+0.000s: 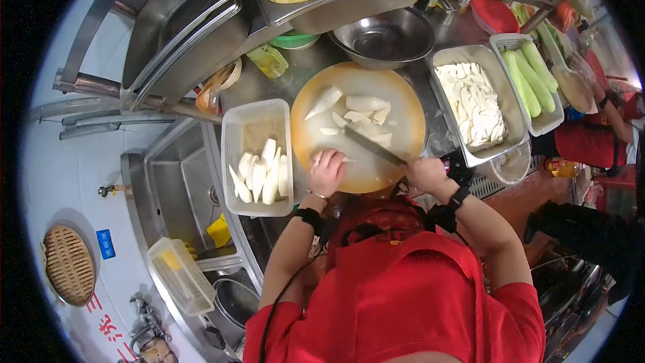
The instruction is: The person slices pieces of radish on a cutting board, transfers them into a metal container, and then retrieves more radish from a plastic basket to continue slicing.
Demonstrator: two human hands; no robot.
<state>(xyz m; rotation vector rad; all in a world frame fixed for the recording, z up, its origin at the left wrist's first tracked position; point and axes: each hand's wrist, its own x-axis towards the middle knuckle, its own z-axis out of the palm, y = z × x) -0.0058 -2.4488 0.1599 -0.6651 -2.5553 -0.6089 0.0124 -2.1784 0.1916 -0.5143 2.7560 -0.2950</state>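
My right hand [426, 177] is wrapped round the handle of a broad knife [376, 146], its blade lying slantwise over the round cutting board [403, 104]. My left hand [326, 173] rests at the near left edge of the board with curled fingers, and the pale tip of a white vegetable piece [347, 160] sticks out from them. Beyond the blade lie cut white slices [363, 118] and a thicker white chunk [368, 103]. A tapering peeled white vegetable [325, 102] lies to their left.
Left of the board, a white basket [230, 131] holds several peeled white vegetables [263, 173]. On the right stand a metal pan [480, 156] of white slices and a basket of long green vegetables [527, 81]. A metal bowl [384, 35] sits behind; another person's arm [611, 111] shows far right.
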